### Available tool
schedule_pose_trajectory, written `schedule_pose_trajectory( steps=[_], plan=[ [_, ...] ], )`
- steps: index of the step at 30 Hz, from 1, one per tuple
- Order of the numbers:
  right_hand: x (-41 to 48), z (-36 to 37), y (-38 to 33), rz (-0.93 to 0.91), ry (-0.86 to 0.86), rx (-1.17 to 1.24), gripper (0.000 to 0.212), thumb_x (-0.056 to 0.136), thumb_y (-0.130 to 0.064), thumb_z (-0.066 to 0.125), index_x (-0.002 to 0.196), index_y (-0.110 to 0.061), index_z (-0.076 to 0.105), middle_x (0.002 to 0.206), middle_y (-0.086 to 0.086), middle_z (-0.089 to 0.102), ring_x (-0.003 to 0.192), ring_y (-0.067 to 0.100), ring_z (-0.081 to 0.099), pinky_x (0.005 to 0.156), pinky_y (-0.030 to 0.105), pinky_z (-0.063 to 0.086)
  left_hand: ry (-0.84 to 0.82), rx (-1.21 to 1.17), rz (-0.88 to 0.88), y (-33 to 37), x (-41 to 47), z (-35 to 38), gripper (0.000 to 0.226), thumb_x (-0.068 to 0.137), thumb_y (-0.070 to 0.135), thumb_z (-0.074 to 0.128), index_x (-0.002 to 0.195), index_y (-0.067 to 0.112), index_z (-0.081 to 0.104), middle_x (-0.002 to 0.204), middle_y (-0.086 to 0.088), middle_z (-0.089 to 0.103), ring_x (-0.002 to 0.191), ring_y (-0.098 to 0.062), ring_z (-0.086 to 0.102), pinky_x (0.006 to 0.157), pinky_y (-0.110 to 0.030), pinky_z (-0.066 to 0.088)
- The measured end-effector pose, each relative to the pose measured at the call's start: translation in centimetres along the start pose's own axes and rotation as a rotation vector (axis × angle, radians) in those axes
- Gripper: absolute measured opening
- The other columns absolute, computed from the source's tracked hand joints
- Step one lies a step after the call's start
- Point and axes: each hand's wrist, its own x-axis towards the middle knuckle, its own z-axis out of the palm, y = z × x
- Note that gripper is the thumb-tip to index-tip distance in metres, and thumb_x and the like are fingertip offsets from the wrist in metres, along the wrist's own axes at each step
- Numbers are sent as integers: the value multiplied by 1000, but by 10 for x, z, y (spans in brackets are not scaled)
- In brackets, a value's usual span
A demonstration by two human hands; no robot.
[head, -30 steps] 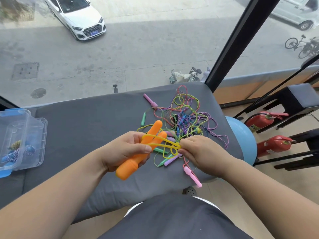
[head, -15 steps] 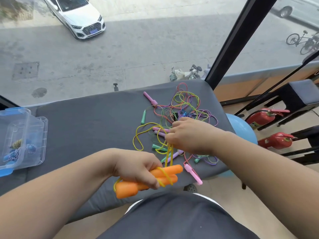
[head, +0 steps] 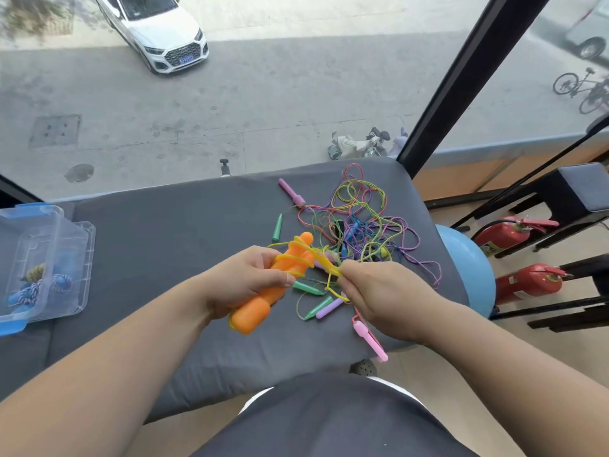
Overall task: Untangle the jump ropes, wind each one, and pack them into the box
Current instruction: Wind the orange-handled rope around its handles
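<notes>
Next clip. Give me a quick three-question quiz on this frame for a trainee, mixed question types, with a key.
1. True or false: the left hand grips the orange handles.
2. The right hand pinches: A) the yellow cord; B) a pink handle; C) nothing.
3. Fill in: the clear box stands at the person's ___ side.
Key: 1 true; 2 A; 3 left.

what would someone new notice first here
The bright orange handles at centre stand out, gripped by the left hand with yellow cord looped around them, which the right hand pinches. Just behind lies a colourful tangle of ropes on the grey cushion, and a clear box sits at far left.
</notes>
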Motion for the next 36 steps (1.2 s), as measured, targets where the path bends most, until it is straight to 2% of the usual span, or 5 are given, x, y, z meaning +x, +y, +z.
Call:
schedule_pose_trajectory(
  steps=[11,18,24,31,36],
  plan=[
    [1,19,8,-126,105,140,28,101,-32,37,94,-13,57,79,1,58,75,18,43,66,38,39,-308,-288,139,20,-15,28,11,74,17,68,82,12,61,60,-6,50,47,-18,46,48,-24,40],
    [25,9,16,-369,-208,-181,17,96,-26,43,91,-19,57,89,0,63,90,27,58,81,40,47,-530,226,-32,41,-22,30,16,84,8,66,94,0,57,66,5,57,54,-9,54,53,-22,45],
    [58,-26,-1,-362,-392,-426,13,99,-24,45,89,-16,46,91,6,59,89,32,54,76,41,44,-403,917,-145,40,0,32,23,88,27,73,97,8,64,77,0,58,67,-13,52,60,-29,43],
    [60,-21,-14,-160,-378,-259,25,96,-31,37,80,-14,45,71,1,41,75,33,50,72,44,50,-192,964,-208,21,13,30,23,83,32,71,91,12,64,79,-2,64,75,-22,61,67,-37,51],
    [46,-15,-14,-69,-203,-246,7,95,-11,44,89,-15,43,82,3,48,74,30,47,63,36,30,82,727,-153,13,21,24,24,82,27,73,75,11,55,66,1,53,61,-17,51,59,-29,42]
  ],
)
